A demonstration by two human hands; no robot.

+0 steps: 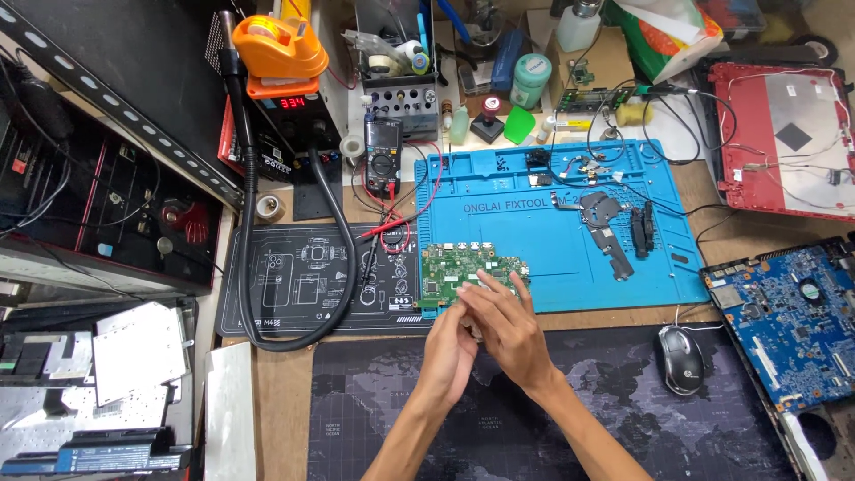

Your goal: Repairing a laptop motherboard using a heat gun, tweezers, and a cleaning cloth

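Note:
My two hands meet just in front of a green circuit board that lies on the near edge of a blue work mat. My left hand comes up from below with its fingers curled. My right hand lies across it, its fingers stretched toward the board's near edge. A small pale thing shows between the palms; what it is and which hand holds it is hidden.
Black mat with a curved hose to the left, multimeter with red leads behind it. Mouse on the dark desk mat. Blue circuit board and red laptop shell on the right. Soldering station, bottles and tools at the back.

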